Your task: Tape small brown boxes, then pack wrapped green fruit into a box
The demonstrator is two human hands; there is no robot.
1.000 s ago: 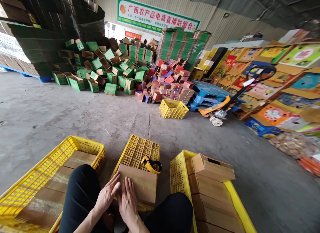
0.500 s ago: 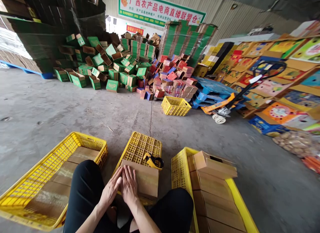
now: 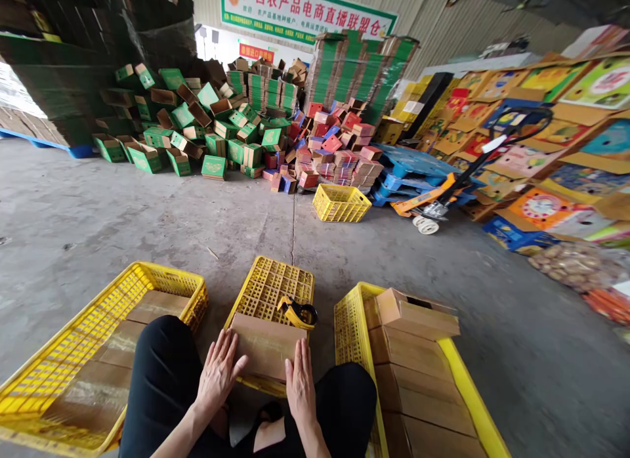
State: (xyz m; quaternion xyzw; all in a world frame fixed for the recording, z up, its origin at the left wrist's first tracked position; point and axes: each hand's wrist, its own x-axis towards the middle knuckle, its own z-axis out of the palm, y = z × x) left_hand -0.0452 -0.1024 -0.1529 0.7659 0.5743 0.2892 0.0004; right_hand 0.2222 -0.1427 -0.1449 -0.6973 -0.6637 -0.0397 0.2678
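A closed cardboard box [image 3: 268,343] with a strip of shiny tape lies on an upturned yellow crate [image 3: 273,281] between my knees. My left hand [image 3: 220,369] is at the box's left end, fingers stretched out and thumb spread. At the right end, my right hand [image 3: 300,379] has its fingers straight, the tips against or very near the box edge. Behind the box, a yellow and black tape dispenser [image 3: 298,312] rests on the crate.
To my left, a yellow crate [image 3: 37,363] holds several taped boxes [image 3: 91,389]. On my right, another yellow crate [image 3: 350,330] contains several cardboard boxes [image 3: 426,386]. Farther off are a yellow crate [image 3: 342,203], a pallet jack [image 3: 436,205] and heaped green cartons [image 3: 214,166].
My hands were together at the box's left side; now they are apart, one at each end. The right hand moved right, and the box sits slightly more left and squarer.
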